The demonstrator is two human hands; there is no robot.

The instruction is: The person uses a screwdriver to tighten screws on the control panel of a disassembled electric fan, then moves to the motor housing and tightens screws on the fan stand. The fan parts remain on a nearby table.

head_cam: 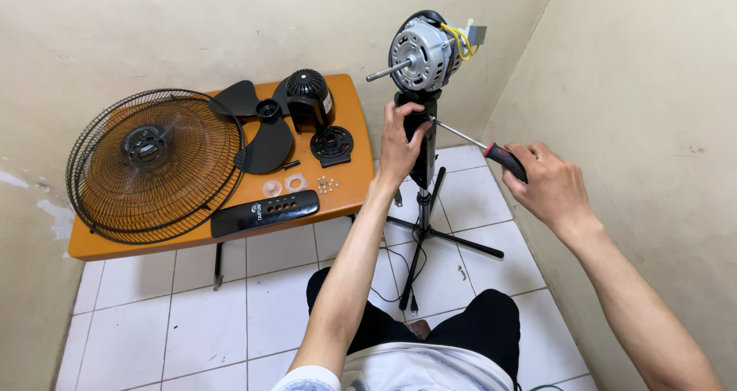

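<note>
Left hand [399,147]: fingers gripping the black fan neck [421,141] below the bare motor [421,51]
Right hand [546,182]: fingers clenching the screwdriver [477,143], tip apparently meeting the neck
Bench [349,195]: carrying the grille [153,164], well apart

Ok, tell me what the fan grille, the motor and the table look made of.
Grille: thin wire, probably metal with a dark coating, since it is see-through and evenly black.
Motor: bare metal, likely cast aluminium with a steel shaft; silvery-grey with a dull sheen.
Table: orange top, smooth and slightly glossy, probably laminate or painted board; its legs look like dark metal.
</note>
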